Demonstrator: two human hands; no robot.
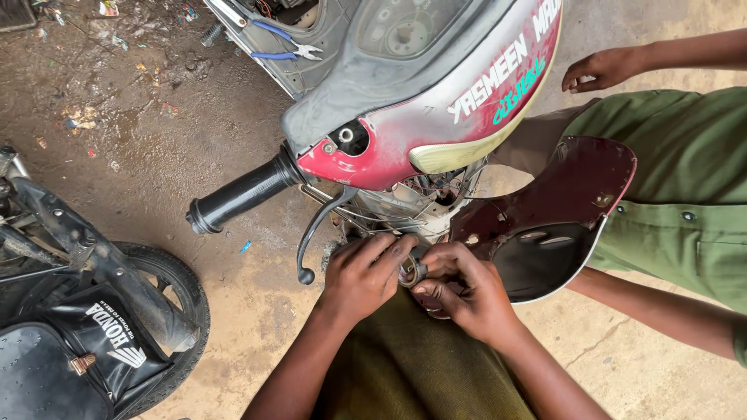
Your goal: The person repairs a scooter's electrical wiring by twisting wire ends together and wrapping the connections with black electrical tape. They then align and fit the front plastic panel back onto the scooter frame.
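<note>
Above our hands hangs the handlebar cowl [436, 101], its black handgrip [241, 194] and brake lever [319, 229] at left; a maroon panel [545, 218] and a co-worker in green crowd the right. Pliers [284, 43] lie beyond on the dirty concrete floor [140, 117]. Our left hand [362, 276] and right hand [463, 292] both pinch a small metal ring [412, 272], fingertips closed around it, between them.

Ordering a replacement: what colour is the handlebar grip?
Black grip, clearest in the head view.

A: Colours? 
B: Faded red-and-cream plastic motorcycle front cowl [436, 117], white and teal lettering. Black rubber handlebar grip [241, 194]. 
A: Side panel? 
B: Dark maroon plastic side panel [560, 194], white edge. Blue-handled pliers [284, 43].
</note>
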